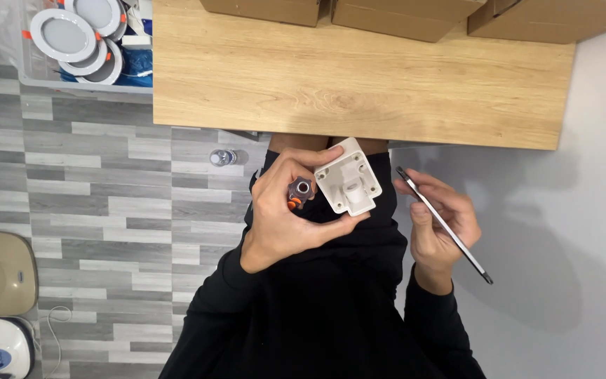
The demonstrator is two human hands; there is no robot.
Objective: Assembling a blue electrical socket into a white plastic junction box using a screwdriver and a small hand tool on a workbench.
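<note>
My left hand grips a white square plastic housing with small holes and a raised centre, held just below the edge of the wooden table. Tucked in the same hand is a grey tool handle with orange marks. My right hand holds a thin dark flat rod or panel, seen edge-on and slanting down to the right, a short way right of the housing. Both hands are over my lap in black sleeves.
Cardboard boxes line the table's far edge. A clear bin of round white light fittings stands on the grey plank floor at upper left. A small bottle lies on the floor; a white wall is at right.
</note>
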